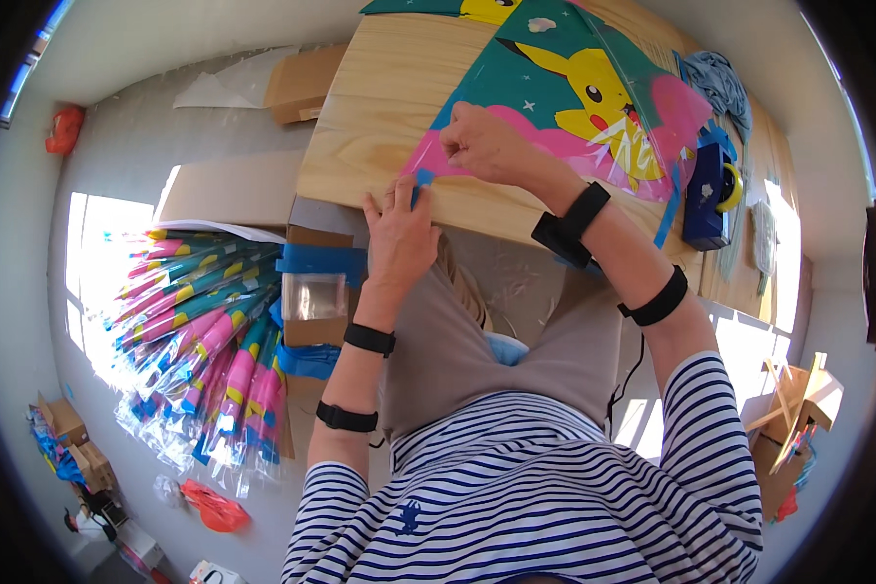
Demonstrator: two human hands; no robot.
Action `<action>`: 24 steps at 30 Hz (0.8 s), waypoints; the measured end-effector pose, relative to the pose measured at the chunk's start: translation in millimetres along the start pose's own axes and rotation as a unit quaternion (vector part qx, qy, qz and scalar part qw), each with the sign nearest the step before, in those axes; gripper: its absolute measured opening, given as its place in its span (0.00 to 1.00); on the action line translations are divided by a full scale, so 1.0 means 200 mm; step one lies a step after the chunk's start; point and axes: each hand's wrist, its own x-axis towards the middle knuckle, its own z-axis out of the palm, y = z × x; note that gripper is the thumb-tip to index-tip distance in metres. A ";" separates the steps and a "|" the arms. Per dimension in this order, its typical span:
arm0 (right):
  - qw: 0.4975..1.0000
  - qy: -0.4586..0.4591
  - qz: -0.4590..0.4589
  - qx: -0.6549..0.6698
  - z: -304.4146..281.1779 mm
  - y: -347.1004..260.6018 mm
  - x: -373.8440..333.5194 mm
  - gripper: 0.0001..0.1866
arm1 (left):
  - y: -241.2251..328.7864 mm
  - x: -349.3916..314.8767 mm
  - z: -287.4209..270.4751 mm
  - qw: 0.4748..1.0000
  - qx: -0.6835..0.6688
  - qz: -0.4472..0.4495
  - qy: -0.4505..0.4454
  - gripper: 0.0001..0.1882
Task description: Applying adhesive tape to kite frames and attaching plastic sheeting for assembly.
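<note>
A kite of thin green and pink sheet, printed with a yellow cartoon character, lies across the wooden table. My left hand is at the table's near edge, fingers bent around the kite's blue corner tab. Just above the kite's left edge, my right hand is closed with its fingers curled together. Whatever those fingers hold, if anything, is hidden. Clear film covers the kite's right side, and a blue strip hangs from its right corner over the table edge.
On the table's right stand a blue tape dispenser with a yellow roll and a bundle of blue cloth. Left of my legs, many rolled kites in clear sleeves lie beside a cardboard box with blue strips. A wooden rack stands at right.
</note>
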 end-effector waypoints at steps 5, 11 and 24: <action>0.997 -0.037 0.003 -0.073 0.13 0.01 0.16 0.03 | 0.00 0.00 0.02 1.000 0.007 0.002 0.010 0.31; 0.990 -0.063 -0.006 -0.126 0.19 0.03 0.22 0.01 | -0.01 0.00 0.04 1.000 0.025 0.004 0.011 0.32; 0.985 -0.093 -0.020 -0.144 0.21 0.03 0.26 0.03 | 0.00 0.01 0.03 1.000 0.010 0.018 0.023 0.23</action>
